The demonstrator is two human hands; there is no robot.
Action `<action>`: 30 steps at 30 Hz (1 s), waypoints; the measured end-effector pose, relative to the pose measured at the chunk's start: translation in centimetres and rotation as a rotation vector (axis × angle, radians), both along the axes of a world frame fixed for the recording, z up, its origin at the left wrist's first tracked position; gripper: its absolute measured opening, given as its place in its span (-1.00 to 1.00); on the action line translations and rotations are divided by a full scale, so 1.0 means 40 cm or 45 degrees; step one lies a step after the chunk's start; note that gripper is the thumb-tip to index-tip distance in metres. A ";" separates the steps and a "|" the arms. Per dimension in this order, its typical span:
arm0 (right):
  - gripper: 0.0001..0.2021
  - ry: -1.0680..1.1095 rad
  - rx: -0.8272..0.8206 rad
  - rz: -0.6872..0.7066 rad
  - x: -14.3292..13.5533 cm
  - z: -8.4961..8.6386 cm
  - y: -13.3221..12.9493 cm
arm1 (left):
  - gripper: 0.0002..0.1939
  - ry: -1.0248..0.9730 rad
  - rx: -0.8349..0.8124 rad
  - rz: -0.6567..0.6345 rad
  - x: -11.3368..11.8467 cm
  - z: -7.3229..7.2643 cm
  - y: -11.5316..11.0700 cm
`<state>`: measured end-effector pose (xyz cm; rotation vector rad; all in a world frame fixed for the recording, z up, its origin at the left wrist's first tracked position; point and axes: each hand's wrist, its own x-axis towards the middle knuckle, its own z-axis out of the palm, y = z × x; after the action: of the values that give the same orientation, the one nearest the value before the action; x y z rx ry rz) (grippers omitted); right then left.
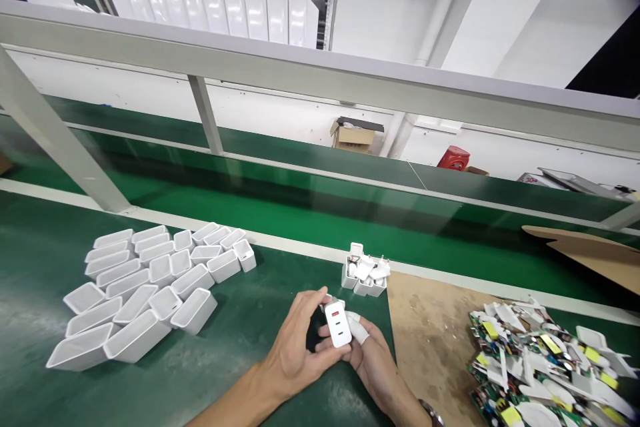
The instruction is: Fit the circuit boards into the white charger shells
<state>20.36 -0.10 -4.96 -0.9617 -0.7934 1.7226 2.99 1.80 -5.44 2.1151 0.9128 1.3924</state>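
Both my hands hold a white charger (339,324) above the green table, its port face turned up towards me. That face shows one red port and two dark slots. My left hand (295,340) wraps around its left side, thumb at the lower edge. On the other side, my right hand (373,353) grips it with a white covering on one finger. Beyond the hands stand small white housings (367,273) filled with white plug parts. Over to the left sit several open white charger housings (150,287), standing in loose rows. The charger's underside is hidden by my fingers.
At the right, a heap of circuit boards with white parts (545,367) lies beside a brown cardboard sheet (430,347). A green conveyor belt (300,207) runs behind the table's pale edge. A metal frame post (65,140) rises at the left, joining a crossbeam (300,67).
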 end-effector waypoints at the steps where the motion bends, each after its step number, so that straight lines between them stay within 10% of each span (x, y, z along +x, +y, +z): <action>1: -0.43 -0.017 0.001 0.000 0.001 -0.003 0.001 | -0.05 0.004 -0.002 0.001 0.000 0.001 0.000; 12: -0.73 -0.839 0.898 -0.348 0.035 -0.042 0.003 | -0.23 0.262 -0.234 0.294 -0.039 -0.028 0.034; 18: -0.56 -0.948 0.625 -0.858 0.151 -0.121 0.084 | -0.28 0.120 -0.412 0.365 -0.053 -0.036 0.160; 24: -0.37 -0.856 0.651 -0.788 0.189 -0.191 0.144 | -0.21 0.098 -0.502 0.219 0.042 -0.032 0.276; 30: -0.29 -0.787 0.676 -0.624 0.129 -0.189 0.104 | 0.17 0.052 -0.518 0.202 0.083 -0.039 0.222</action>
<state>25.53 4.08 -12.53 -1.1916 -1.2090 0.7266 6.30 10.69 -6.99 1.8002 1.2823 1.1200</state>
